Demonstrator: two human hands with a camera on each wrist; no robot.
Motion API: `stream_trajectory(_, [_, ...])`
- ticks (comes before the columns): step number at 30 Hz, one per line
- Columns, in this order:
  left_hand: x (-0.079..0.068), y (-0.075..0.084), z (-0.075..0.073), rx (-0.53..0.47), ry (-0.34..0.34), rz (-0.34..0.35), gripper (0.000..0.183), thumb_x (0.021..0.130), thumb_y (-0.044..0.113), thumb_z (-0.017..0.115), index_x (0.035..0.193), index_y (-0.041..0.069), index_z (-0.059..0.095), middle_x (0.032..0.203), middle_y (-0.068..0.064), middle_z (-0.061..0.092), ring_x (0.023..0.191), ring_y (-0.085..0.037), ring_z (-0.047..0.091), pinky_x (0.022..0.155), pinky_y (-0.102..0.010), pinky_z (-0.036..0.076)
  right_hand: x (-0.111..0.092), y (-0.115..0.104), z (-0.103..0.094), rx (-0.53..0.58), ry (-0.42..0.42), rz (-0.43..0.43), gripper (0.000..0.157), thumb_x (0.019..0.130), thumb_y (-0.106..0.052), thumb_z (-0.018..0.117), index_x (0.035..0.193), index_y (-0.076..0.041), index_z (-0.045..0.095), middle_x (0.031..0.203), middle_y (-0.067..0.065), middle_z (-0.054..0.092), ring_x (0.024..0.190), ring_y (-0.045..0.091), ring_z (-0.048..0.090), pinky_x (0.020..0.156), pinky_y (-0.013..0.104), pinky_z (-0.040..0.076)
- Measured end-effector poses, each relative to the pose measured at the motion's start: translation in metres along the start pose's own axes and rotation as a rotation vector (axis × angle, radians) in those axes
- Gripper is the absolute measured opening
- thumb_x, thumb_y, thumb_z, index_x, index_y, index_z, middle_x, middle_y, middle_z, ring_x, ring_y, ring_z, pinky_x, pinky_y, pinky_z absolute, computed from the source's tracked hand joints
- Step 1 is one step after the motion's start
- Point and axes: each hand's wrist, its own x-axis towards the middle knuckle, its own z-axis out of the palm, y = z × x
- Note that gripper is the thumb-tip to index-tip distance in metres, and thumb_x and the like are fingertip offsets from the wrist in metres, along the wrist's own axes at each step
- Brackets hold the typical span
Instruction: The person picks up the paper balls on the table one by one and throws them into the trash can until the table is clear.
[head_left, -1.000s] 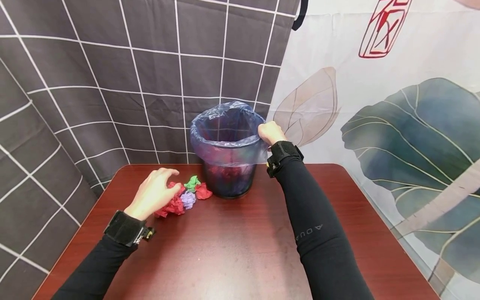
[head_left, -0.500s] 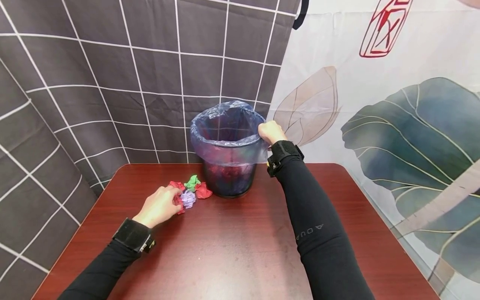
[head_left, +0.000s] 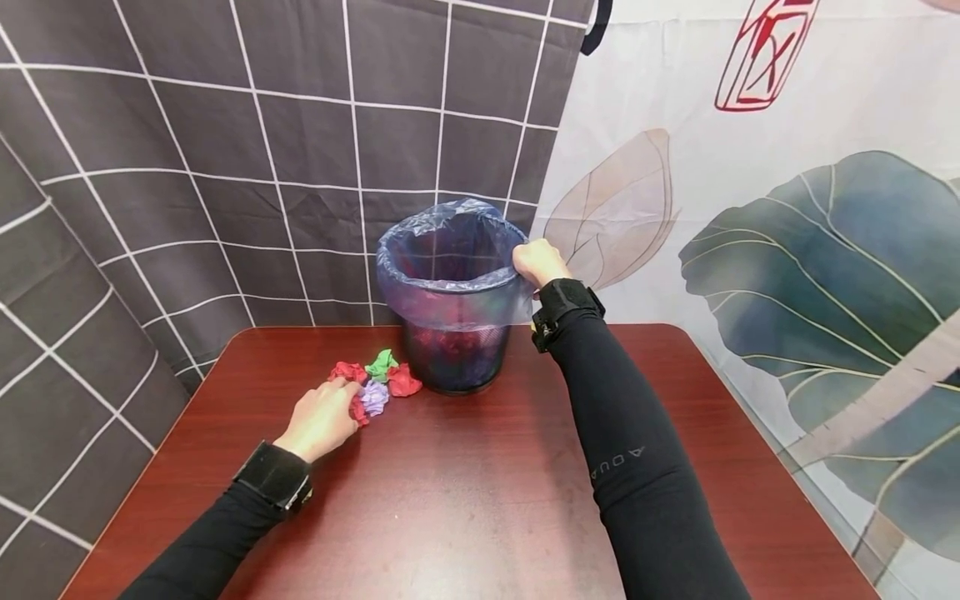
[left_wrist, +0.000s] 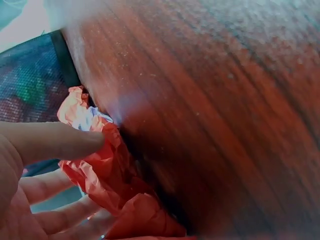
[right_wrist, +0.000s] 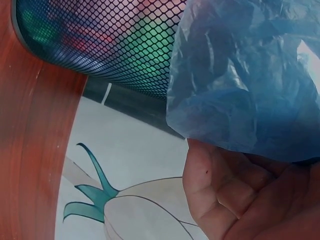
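Observation:
My left hand is down on the table, thumb and fingers around a crumpled red paper ball, partly hidden by the hand in the head view. Close by lie a purple paper ball, a green one and two more red ones, one behind and one beside the bin. A black mesh trash can stands upright, lined with a translucent blue bag folded over its rim. With curled fingers my right hand grips the lined rim at its right side.
The reddish-brown wooden table has rounded far corners. Behind it hang a grey checked cloth and a white cloth with leaf prints. Coloured paper shows through the can's mesh in the right wrist view.
My left hand has come down from above the paper balls, moved slightly right, and brought thumb and fingers around a red one. The right hand stays on the rim.

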Motion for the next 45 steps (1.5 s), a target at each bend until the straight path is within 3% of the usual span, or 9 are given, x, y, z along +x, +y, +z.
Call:
stream_trajectory(12, [-0.008,-0.003,0.005,0.006,0.046,-0.031,0.041,0.073,0.015,0.080,0.110,0.001,0.070,0.100,-0.018,0.069,0.084,-0.036,0.064,0.075,-0.053,0.053,0.001,-0.011,0.007,-0.043,0.000,-0.032,0.055,0.094,-0.027,0.033,0.133,0.003,0.057,0.137,0.024,0.055,0.112,0.040,0.059,0.056,0.042,0.058])
stream_trajectory(18, [-0.010,0.001,0.000,0.018,0.036,-0.040,0.045,0.076,0.022,0.079,0.114,0.001,0.069,0.104,-0.019,0.070,0.089,-0.036,0.066,0.076,-0.053,0.053,0.002,-0.009,0.007,-0.046,-0.005,-0.033,0.054,0.095,-0.028,0.032,0.134,0.002,0.057,0.139,0.023,0.054,0.114,0.039,0.058,0.057,0.043,0.058])
stream_trajectory(26, [-0.005,0.007,-0.008,-0.010,0.153,-0.007,0.041,0.078,0.026,0.076,0.111,0.004,0.070,0.101,-0.015,0.071,0.086,-0.034,0.067,0.074,-0.050,0.056,0.000,-0.005,0.003,-0.025,-0.006,-0.022,0.055,0.095,-0.029,0.032,0.134,0.001,0.056,0.138,0.023,0.055,0.112,0.038,0.059,0.057,0.042,0.058])
stream_trajectory(30, [-0.002,0.014,-0.018,-0.066,0.199,0.008,0.036,0.080,0.026,0.076,0.108,0.005,0.070,0.094,-0.011,0.068,0.081,-0.029,0.064,0.072,-0.049,0.056,0.001,-0.002,0.001,-0.021,0.001,-0.028,0.055,0.095,-0.029,0.032,0.134,0.002,0.056,0.140,0.024,0.054,0.113,0.040,0.059,0.057,0.042,0.058])
stream_trajectory(37, [0.009,0.035,-0.046,-0.158,0.255,0.018,0.038,0.083,0.028,0.074,0.115,0.008,0.067,0.100,-0.008,0.065,0.086,-0.026,0.060,0.077,-0.046,0.055,0.002,0.002,-0.002,-0.014,0.006,-0.011,0.055,0.094,-0.027,0.033,0.135,0.002,0.055,0.140,0.025,0.054,0.114,0.042,0.058,0.056,0.042,0.059])
stream_trajectory(45, [0.024,0.060,-0.088,-0.204,0.427,0.094,0.037,0.083,0.030,0.073,0.116,0.014,0.067,0.100,-0.004,0.064,0.085,-0.024,0.059,0.070,-0.043,0.053,-0.003,0.002,-0.001,-0.011,-0.004,-0.015,0.054,0.094,-0.027,0.033,0.132,0.003,0.057,0.136,0.026,0.056,0.107,0.042,0.061,0.055,0.041,0.059])
